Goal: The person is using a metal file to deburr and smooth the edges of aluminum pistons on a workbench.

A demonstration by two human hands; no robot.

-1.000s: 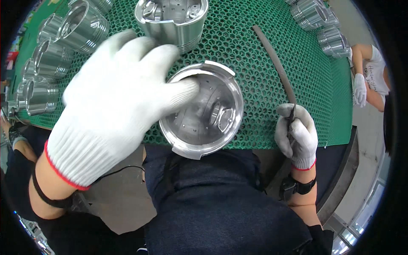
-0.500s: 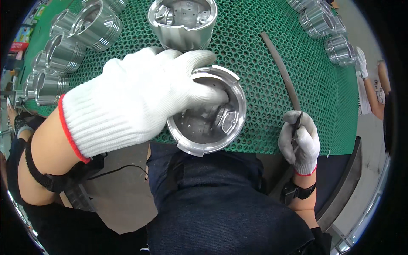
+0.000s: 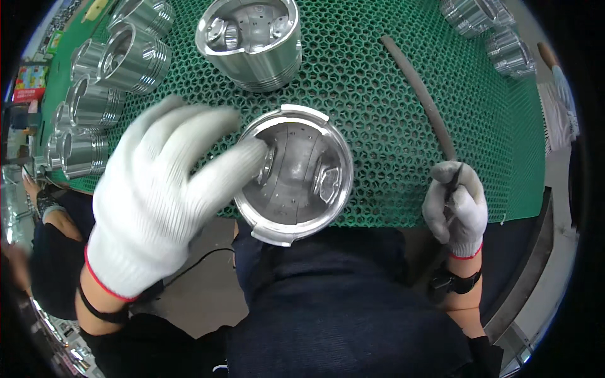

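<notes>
An engine piston [image 3: 293, 214] stands with its hollow side up at the mat's near edge, close to my body. Over its left rim, my left hand [image 3: 161, 170] has spread fingers and grips nothing; the thumb overlaps the piston's opening. My right hand [image 3: 457, 208], also in a white glove, rests at the near right edge of the mat, closed on a slim dark pointed tool [image 3: 455, 179]. A long grey strip [image 3: 419, 94] reaches across the mat to these fingertips; whether it joins the tool, I cannot tell.
Another piston [image 3: 258, 63] stands just beyond the near one. Several pistons [image 3: 135, 60] cluster at the left, and more pistons [image 3: 510, 53] are at the far right. Everything rests on a green honeycomb mat [image 3: 378, 151]. Other people's arms show at both sides.
My left hand has come out of the near piston and drawn back to the left, its fingers opening. The right hand keeps its hold. The whole view has shifted slightly.
</notes>
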